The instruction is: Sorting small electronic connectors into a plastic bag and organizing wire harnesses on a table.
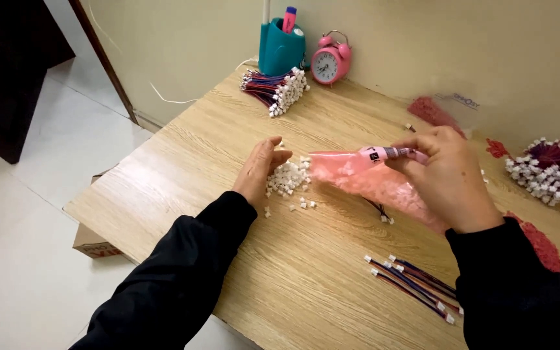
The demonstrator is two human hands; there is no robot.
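My right hand (447,170) grips the mouth of a pink plastic bag (358,175) that lies tilted over the wooden table (293,272). A small heap of white plastic connectors (288,178) sits just in front of the bag's open end. My left hand (259,170) rests edge-down on the table against the left side of that heap, fingers together and slightly curled, holding nothing I can see. A few loose connectors lie scattered near my left wrist.
A bundle of wires with white connectors (275,89) lies at the far edge by a teal pen holder (281,46) and a pink alarm clock (330,61). Another bundle (549,170) sits far right. Several loose wires (413,284) lie near my right sleeve. A cardboard box (92,243) stands on the floor.
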